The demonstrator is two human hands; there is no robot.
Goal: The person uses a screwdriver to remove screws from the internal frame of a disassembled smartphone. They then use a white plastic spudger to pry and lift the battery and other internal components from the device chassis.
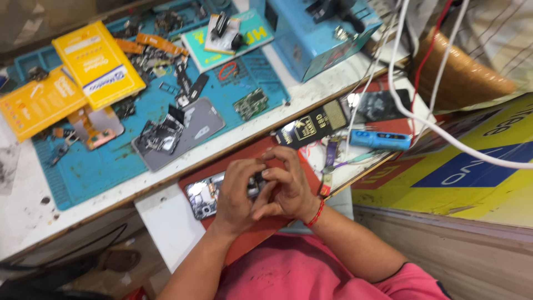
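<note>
— Looking at the opened phone [203,195] first: where does it lie from the hands?

— Right under them. It rests on a red mat [261,236] at the near edge of the table [311,91], its long axis running across the person's front, from left to right and slightly away. The bared end sticks out past the left hand [236,194]; the other end is hidden under the fingers.

— And the hands themselves?

— Both are curled and pressed close together over the phone's middle. The left hand lies flat-ish on top of it, fingers bent down. The right hand [288,186], with a red thread at the wrist, has its fingertips bunched as if pinching something small at the phone; what it pinches I cannot tell. Both hands are on the phone, but the left covers more of it.

— Packages and labels nearby?

— Two yellow-orange flat boxes [97,64] lie on the blue work mat [89,166] at the far left, one overlapping the other, each with a white label strip. A teal card package [230,33] sits further back, beside a blue box-shaped machine [311,39]. Just beyond the hands lies a black rectangular pack [311,126] with gold print, and right of it a blue cylindrical tool [380,139]. At the far right stands a yellow sign [483,166] with blue and red shapes.
</note>
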